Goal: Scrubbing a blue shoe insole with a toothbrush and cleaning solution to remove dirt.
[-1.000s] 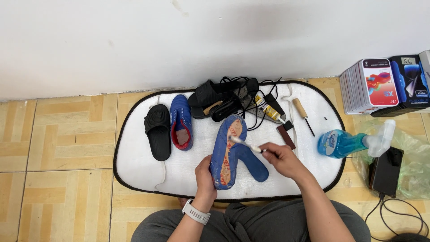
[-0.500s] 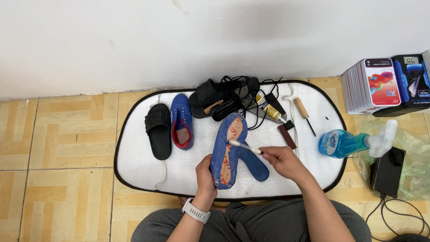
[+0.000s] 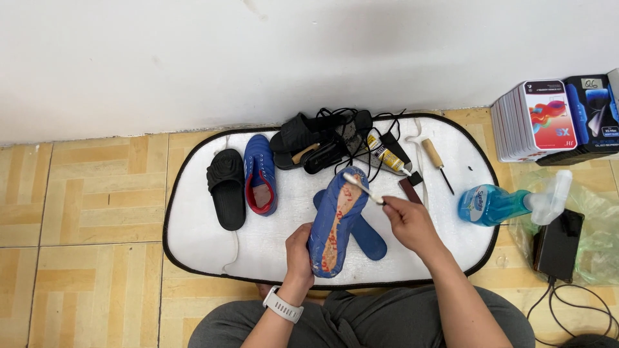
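Note:
My left hand (image 3: 299, 252) grips a blue shoe (image 3: 333, 222) by its heel end, sole up, with reddish patches along the sole. My right hand (image 3: 409, 221) holds a small white brush (image 3: 362, 186) whose head rests at the toe end of that sole. A blue insole (image 3: 365, 233) lies on the white mat (image 3: 206, 241) under the shoe. A white watch sits on my left wrist.
On the mat lie a black slide sandal (image 3: 226, 187), a second blue shoe (image 3: 261, 173), black sandals with tangled cords (image 3: 322, 135), a glue tube (image 3: 387, 156) and a wooden-handled awl (image 3: 436, 160). A blue spray bottle (image 3: 500, 203), stacked boxes (image 3: 548, 119) and a black device (image 3: 558, 245) sit right.
The brush has moved up the sole toward the toe end. The shoe and my left hand stay in place.

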